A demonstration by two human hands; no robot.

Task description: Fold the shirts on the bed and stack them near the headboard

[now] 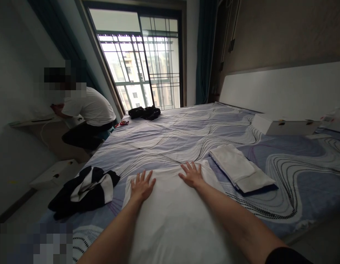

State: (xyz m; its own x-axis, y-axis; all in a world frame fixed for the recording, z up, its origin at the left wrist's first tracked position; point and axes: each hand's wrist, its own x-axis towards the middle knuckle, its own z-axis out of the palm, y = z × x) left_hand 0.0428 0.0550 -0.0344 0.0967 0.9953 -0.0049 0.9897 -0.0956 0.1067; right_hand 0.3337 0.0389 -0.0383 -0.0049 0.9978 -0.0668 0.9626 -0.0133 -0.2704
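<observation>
A white cloth (172, 209), possibly a garment, lies spread on the bed in front of me, its near end running out of view at the bottom. My left hand (142, 186) rests flat on its far left part, fingers spread. Near the far right edge, my right hand (192, 174) presses on the same cloth, also with fingers apart. To the right lies a folded white and dark blue cloth (238, 167), apart from my hands. Left of my left hand sits a crumpled black and white garment (87, 190).
The bed has a blue-grey wavy-patterned sheet (170, 135). A black bundle of cloth (145, 112) lies at its far end. A white box (285, 124) stands by the headboard (285, 84). Another white box (54, 174) is on the floor. A person in white (95, 106) sits at a desk on the left.
</observation>
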